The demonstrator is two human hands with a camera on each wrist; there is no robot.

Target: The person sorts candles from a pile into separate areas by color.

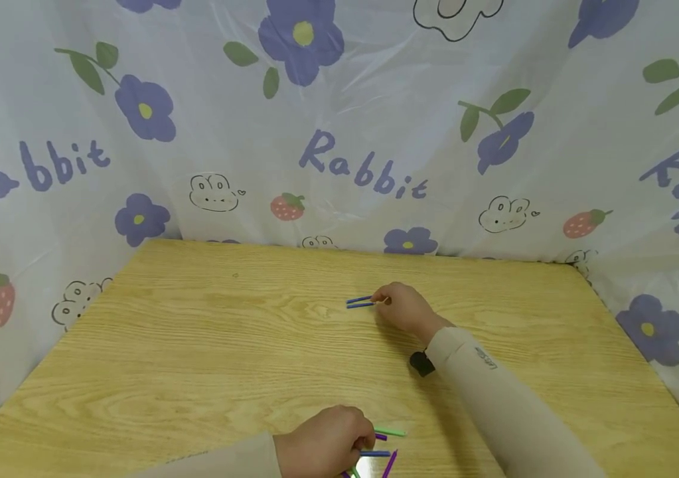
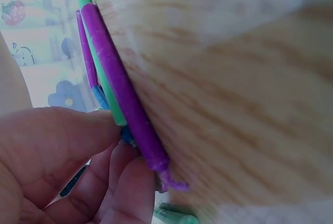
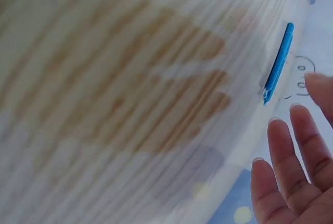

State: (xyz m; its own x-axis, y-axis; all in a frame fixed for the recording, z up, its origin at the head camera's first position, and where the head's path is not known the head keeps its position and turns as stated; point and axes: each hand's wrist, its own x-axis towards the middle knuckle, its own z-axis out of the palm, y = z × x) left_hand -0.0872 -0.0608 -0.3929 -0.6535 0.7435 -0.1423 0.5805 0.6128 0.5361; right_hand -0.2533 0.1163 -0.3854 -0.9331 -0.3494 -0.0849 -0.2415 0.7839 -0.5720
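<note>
Two thin blue candles (image 1: 360, 303) lie side by side toward the back of the table. My right hand (image 1: 406, 309) is at their right end in the head view. The right wrist view shows its fingers (image 3: 283, 146) spread, apart from the blue candles (image 3: 279, 64), with nothing between them. Near the front edge my left hand (image 1: 330, 441) pinches a blue candle (image 2: 127, 135) between thumb and fingers. Close to it are a purple candle (image 2: 122, 83) with a curled wick and a green candle (image 2: 104, 73). Part of the left hand's candle is hidden by the fingers.
Around the left hand several more candles lie loose, among them a purple candle (image 1: 389, 463) and a light green candle (image 1: 391, 432). The wooden table (image 1: 196, 345) ends at a printed curtain (image 1: 243, 119) behind. A black wrist camera (image 1: 421, 364) hangs below the right wrist.
</note>
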